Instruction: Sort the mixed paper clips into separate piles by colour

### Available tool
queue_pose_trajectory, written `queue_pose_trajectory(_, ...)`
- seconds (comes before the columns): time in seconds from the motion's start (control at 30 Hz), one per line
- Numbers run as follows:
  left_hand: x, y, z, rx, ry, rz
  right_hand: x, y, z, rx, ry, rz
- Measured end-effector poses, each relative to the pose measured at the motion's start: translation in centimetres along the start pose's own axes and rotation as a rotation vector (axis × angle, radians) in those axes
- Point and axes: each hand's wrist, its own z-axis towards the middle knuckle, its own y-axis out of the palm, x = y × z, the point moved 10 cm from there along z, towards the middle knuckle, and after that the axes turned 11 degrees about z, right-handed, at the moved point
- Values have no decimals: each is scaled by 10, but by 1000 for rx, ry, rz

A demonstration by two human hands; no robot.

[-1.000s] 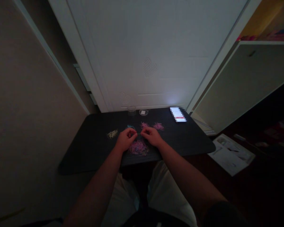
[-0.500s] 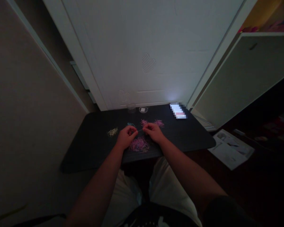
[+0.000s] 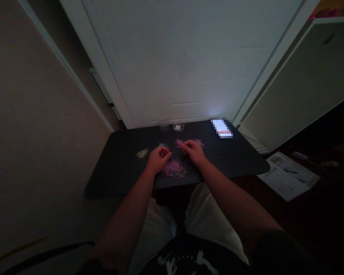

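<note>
My left hand (image 3: 159, 158) is closed in a pinch beside a blue bunch of thin strands (image 3: 163, 145); a small pale strand tip (image 3: 172, 152) shows at its fingertips. My right hand (image 3: 193, 151) is also pinched, its fingertips near a small pink bunch (image 3: 179, 143); what it holds, if anything, is too small to tell. Between and below both hands lies a larger heap of pink and purple strands (image 3: 174, 169). A second pink bunch (image 3: 200, 143) is partly behind my right hand. Off to the left sits a pale yellow bunch (image 3: 142, 153).
The dark table (image 3: 117, 172) stands against a white panel (image 3: 149, 57) with heart patterns. Along its back edge are a clear container (image 3: 164, 125), a round clear lid (image 3: 178, 127) with a white square and a lit phone (image 3: 221, 128). Papers (image 3: 288, 175) lie on the floor at right.
My hands have drawn apart; a thin strand stretched between their fingertips before. The right hand now sits closer to the pink bunches. The camera view has shifted slightly.
</note>
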Motion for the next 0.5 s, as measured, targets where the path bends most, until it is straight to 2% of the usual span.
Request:
queue_pose_trajectory(0.1, -4, -4, 1, 46, -5, -48, 1, -24, 0, 184, -18, 196)
queue_pose_trajectory(0.13, -6, -5, 1, 56, -14, -68, 2, -27, 0, 203, -14, 218)
queue_pose_trajectory(0.3, -14, -11, 2, 141, -79, -82, 2, -17, -1, 109, -18, 112)
queue_pose_trajectory(0.5, -26, -21, 1, 269, -212, -48, 2, -17, -2, 129, -22, 121)
